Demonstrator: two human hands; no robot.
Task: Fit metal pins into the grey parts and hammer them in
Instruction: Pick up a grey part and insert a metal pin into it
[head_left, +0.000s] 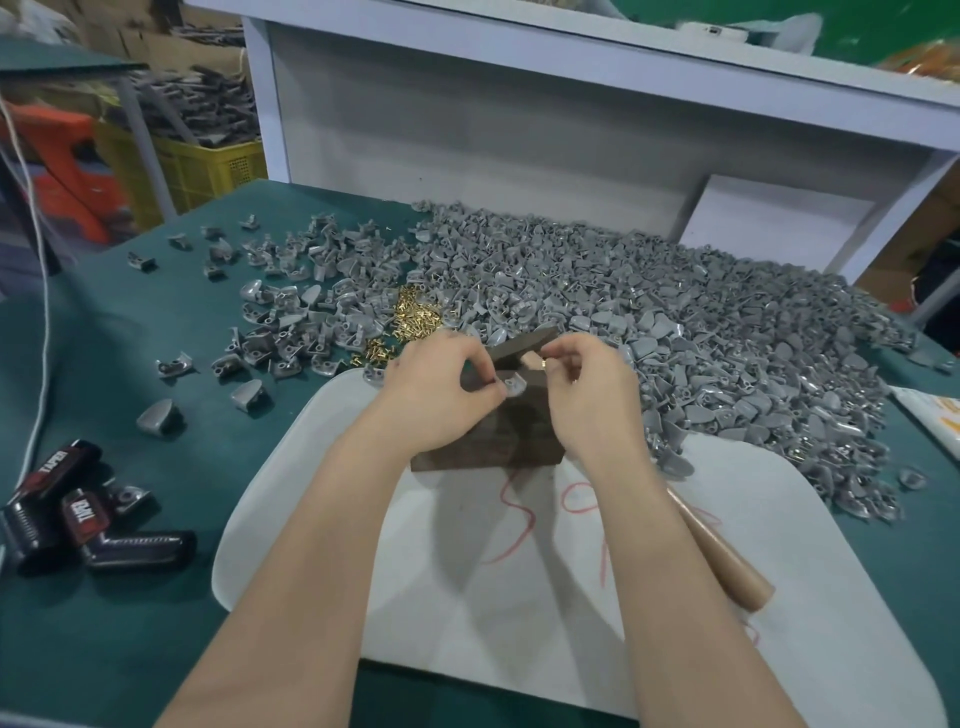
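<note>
Seating the pin is the step I'm on: the left hand (441, 395) has its grip pinched on one grey part (511, 387) just above the dark block (488, 452), and the right hand (587, 395) has its grip narrowed on what looks like a small brass pin (543, 364) beside that part. I'd line the pin square over the hole, press until it stands alone, then lay the part flat on the block. The hammer (722, 556) lies to the block's right, and the loose brass pins (413, 314) lie beyond it on the table (104, 623).
</note>
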